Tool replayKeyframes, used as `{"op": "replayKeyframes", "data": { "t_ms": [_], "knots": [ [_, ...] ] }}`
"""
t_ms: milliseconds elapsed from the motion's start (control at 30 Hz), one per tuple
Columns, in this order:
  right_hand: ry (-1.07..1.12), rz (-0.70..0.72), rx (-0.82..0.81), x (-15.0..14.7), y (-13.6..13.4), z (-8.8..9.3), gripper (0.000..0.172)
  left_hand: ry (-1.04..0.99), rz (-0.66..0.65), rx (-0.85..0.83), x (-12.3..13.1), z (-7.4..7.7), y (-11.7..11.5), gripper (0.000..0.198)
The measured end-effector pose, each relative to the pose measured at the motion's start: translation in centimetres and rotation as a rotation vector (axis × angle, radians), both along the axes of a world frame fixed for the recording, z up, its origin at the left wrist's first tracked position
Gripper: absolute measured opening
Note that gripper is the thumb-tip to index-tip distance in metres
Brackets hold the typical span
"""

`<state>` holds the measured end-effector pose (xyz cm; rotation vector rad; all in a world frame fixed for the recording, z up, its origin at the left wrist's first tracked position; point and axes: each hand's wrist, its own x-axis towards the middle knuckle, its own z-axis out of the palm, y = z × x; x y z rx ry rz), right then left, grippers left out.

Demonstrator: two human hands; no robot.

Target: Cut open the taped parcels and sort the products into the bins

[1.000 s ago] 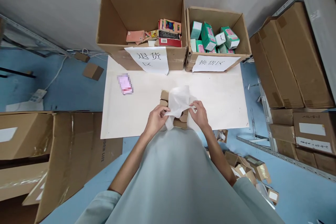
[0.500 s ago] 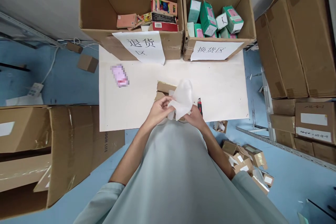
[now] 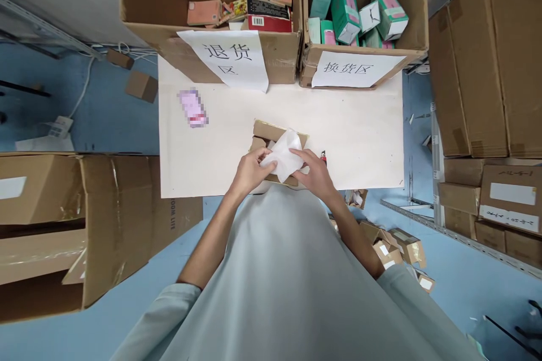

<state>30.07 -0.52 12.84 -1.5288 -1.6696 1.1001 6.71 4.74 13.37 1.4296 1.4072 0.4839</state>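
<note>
Thin white foam wrap (image 3: 283, 155) is pinched between my two hands, above a small opened cardboard box (image 3: 267, 131) near the table's front edge. My left hand (image 3: 254, 168) grips its left side with thumb and fingers. On the right side, my right hand (image 3: 312, 172) closes its fingers on the wrap too. Whether anything lies inside the wrap is hidden. A red and black utility knife (image 3: 323, 157) lies just beyond my right hand, mostly covered by it.
On the white table (image 3: 355, 135) stand two large cartons with paper signs: the left carton (image 3: 161, 36) holds flat colourful packs, the right carton (image 3: 417, 34) green-and-white boxes. A pixelated pink item (image 3: 193, 107) lies at left. Cartons (image 3: 118, 225) stand left; shelved boxes (image 3: 508, 192) stand right.
The wrap has come down lower and flatter over the small box, and more of the box shows. My right hand has moved up onto the wrap and now covers most of the knife.
</note>
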Motion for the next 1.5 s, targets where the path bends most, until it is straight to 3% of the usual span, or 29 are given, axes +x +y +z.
{"op": "replayKeyframes", "data": {
  "t_ms": [100, 267, 367, 500, 567, 700, 800, 900, 1000, 1100, 1167, 1333, 1500],
  "knots": [
    [-0.239, 0.088, -0.035, -1.6, 1.4, -1.9, 0.036, 0.232, -0.091, 0.058, -0.2, -1.1, 0.4, 0.018],
    [-0.367, 0.165, -0.023, -3.6, 2.8, -4.1, 0.055, 0.535, -0.226, 0.022, 0.5, -4.3, 2.1, 0.015],
    [-0.401, 0.240, -0.048, -4.0, 3.2, -5.1, 0.047, 0.523, -0.270, -0.038, 1.0, -6.2, 2.5, 0.022],
    [-0.578, 0.330, -0.073, -4.5, 4.2, -6.5, 0.038, 0.338, -0.162, -0.056, 0.6, -7.6, 1.7, 0.068],
    [-0.597, 0.323, -0.077, -5.1, 5.0, -7.4, 0.039, 0.238, -0.093, -0.049, 0.3, -7.9, 1.1, 0.080],
    [-0.582, 0.390, -0.154, -6.5, 6.2, -8.6, 0.041, 0.304, -0.071, -0.007, 0.5, -8.1, 0.7, 0.067],
    [-0.565, 0.438, -0.145, -6.7, 5.9, -8.4, 0.041, 0.421, -0.098, 0.079, 0.8, -7.6, 0.7, 0.063],
    [-0.484, 0.322, -0.041, -5.2, 4.3, -7.9, 0.042, 0.448, -0.063, 0.153, -0.1, -6.9, 0.6, 0.058],
    [-0.410, 0.022, 0.024, -2.5, 2.0, -8.1, 0.040, 0.467, 0.003, 0.178, -2.3, -6.5, 0.8, 0.062],
    [-0.386, -0.304, -0.034, -0.2, -0.3, -9.5, 0.043, 0.485, 0.033, 0.105, -4.9, -7.1, 1.7, 0.074],
    [-0.365, -0.426, -0.139, 0.3, -1.8, -10.7, 0.046, 0.442, 0.025, -0.004, -6.3, -8.0, 2.5, 0.080],
    [-0.235, -0.506, -0.374, -3.2, -4.9, -11.9, 0.042, 0.230, -0.067, -0.189, -7.7, -9.7, 3.6, 0.082],
    [-0.178, -0.674, -0.328, -8.4, -8.3, -10.3, 0.034, 0.194, -0.225, -0.131, -8.1, -8.9, 2.9, 0.064]
  ]
}}
